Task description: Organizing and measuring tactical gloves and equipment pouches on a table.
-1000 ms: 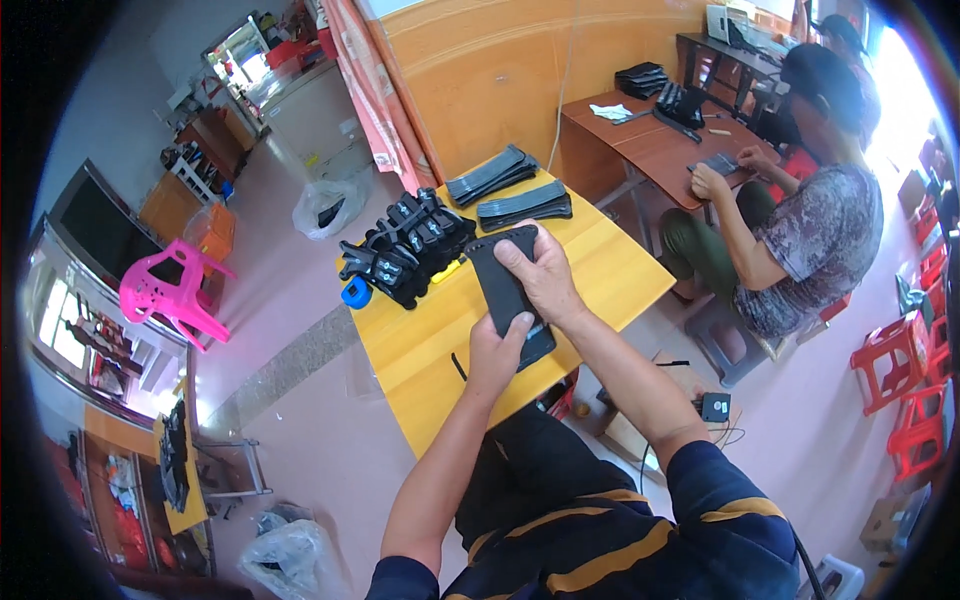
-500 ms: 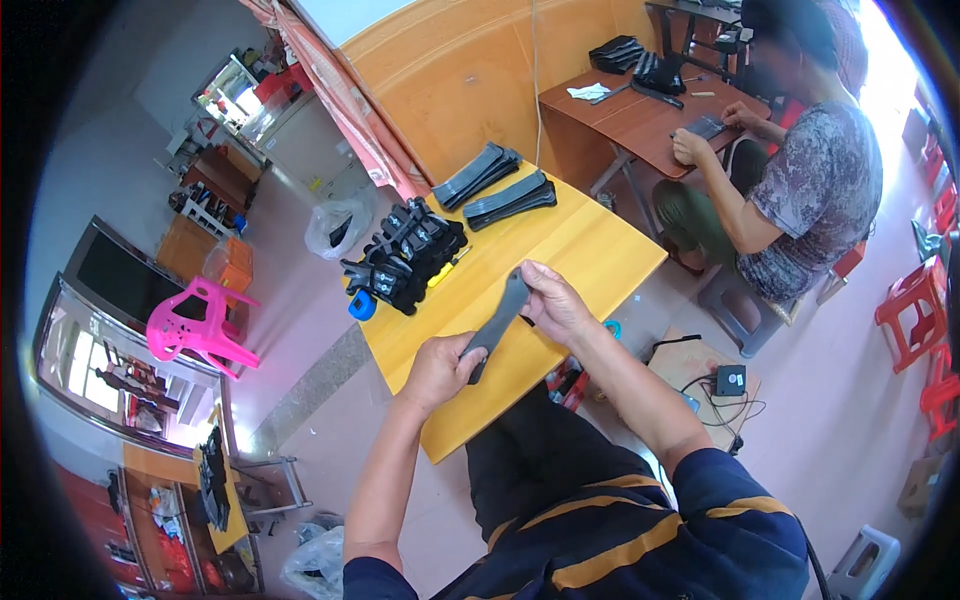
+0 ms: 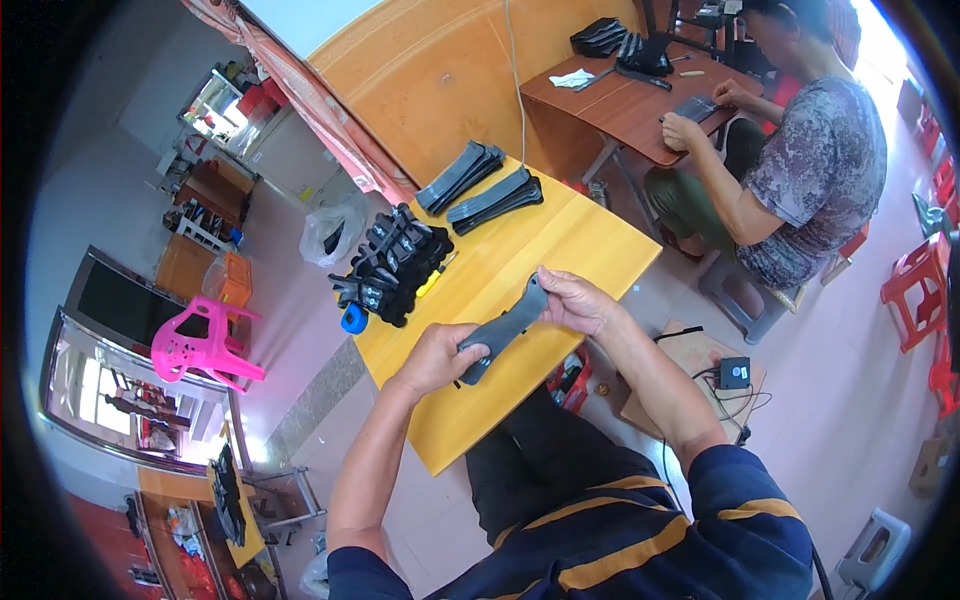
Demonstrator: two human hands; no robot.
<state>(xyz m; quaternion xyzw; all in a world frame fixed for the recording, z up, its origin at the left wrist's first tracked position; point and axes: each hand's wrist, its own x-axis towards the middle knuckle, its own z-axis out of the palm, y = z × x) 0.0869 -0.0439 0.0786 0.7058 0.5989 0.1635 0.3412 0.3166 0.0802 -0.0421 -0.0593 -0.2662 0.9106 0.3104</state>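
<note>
A dark grey, flat, bendable strip (image 3: 510, 325) is stretched between my two hands above the yellow table. My left hand (image 3: 438, 358) grips its lower end, thumb on top. At the upper end, my right hand (image 3: 575, 300) pinches the strip's edge between thumb and fingers. Beyond my hands, two stacks of similar strips lie on the table, a far stack (image 3: 460, 177) and a nearer stack (image 3: 496, 202). Left of these sits a pile of black strapped pieces (image 3: 392, 258), with a yellow-handled tool (image 3: 430, 284) beside it and a small blue object (image 3: 354, 318) at its near end.
The yellow table (image 3: 590, 250) stands before me. At the right, a seated person (image 3: 815, 170) handles a dark strip at a brown table (image 3: 570, 98). A pink chair (image 3: 205, 340) is at the left. A board (image 3: 655, 400) with a black box (image 3: 735, 373) and cables lies on the floor.
The strip has turned, showing more of its broad face, and its upper end has shifted slightly right with my right hand. The whole view has shifted a little.
</note>
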